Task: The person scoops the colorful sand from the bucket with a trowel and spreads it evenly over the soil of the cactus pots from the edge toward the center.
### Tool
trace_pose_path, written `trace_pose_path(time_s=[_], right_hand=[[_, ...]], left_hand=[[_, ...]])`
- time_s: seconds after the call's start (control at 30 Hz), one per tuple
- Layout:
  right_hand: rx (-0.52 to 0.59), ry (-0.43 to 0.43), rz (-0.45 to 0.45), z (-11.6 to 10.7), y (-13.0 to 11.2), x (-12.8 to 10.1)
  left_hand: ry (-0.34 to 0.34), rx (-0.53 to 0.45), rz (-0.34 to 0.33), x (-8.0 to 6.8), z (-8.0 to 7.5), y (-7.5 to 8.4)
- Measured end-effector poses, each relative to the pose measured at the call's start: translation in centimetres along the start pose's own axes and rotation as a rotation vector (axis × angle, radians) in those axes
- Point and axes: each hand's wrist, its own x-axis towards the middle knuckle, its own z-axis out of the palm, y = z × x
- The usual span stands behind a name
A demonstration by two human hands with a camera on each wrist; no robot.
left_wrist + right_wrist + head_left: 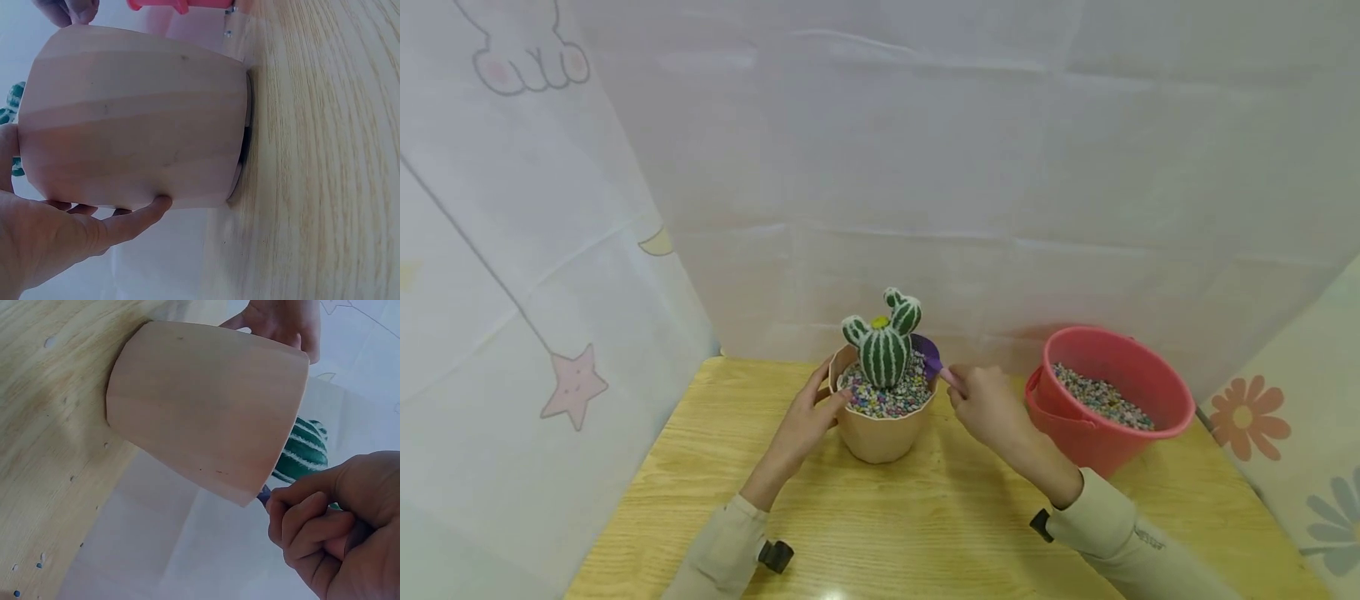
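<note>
Near edge of wooden table (925, 533): two beige sleeves coming in, hands apart, one each side of the pot. Left hand (808, 417) curls round the left wall of the beige pot (880, 433), fingers and thumb wrapped on it, steadying; left wrist view confirms fingers against the pot side. Right hand (988, 404) is clenched on the pink handle of a small purple scoop (931, 357), whose blade sits at the pot's right rim, touching or just over the gravel. Pot stands upright mid-table between the hands, filled near the rim with coloured gravel (887, 398); toy cactus (883, 342) upright in the middle. Step looks like topping up gravel round the cactus, likely late, pot near full. Next move would call for tipping the scoop gently so pebbles don't spill over the rim. Farther right, pink bucket (1108, 400) with more gravel, just beside the right hand. White cloth backdrop (925, 167) behind.
</note>
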Motion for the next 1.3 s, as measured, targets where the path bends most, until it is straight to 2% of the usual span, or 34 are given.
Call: trace_pose_path(time_s=[0.23,0.33,0.47,0.57,0.67,0.8,1.0,1.17,1.3], right_hand=[[-0.143,0.134,0.006,-1.1,-0.1,-1.7],[-0.153,0.204,0.037,-2.0,0.1,-2.9],[-0.115,0.289,0.064,-3.6,0.8,-4.3],[-0.109,0.386,0.081,-5.0,1.5,-5.4],[-0.106,0.513,0.134,-6.1,2.6,-6.9],[-0.085,0.645,0.264,-7.3,4.6,-9.5],[-0.102,0.682,0.398,-9.1,7.9,-11.8],[-0.14,0.687,0.404,-10.5,9.8,-12.2],[-0.151,0.618,0.403,-10.9,10.7,-11.9]], left_hand=[[-0.019,-0.034,0.001,-0.1,1.1,-0.3],[-0.034,-0.031,-0.002,-0.3,1.6,-0.4],[-0.033,-0.033,-0.004,-0.5,1.8,-0.8],[-0.028,-0.036,-0.004,-0.6,1.8,-0.9],[-0.024,-0.028,-0.002,-0.7,1.6,-0.9],[-0.039,-0.014,-0.001,-0.8,1.4,-0.9],[-0.033,0.016,0.009,-0.5,0.8,-1.0],[-0.016,0.026,0.009,-0.3,0.0,-0.6],[-0.01,0.033,0.001,-0.2,-0.4,-0.4]])
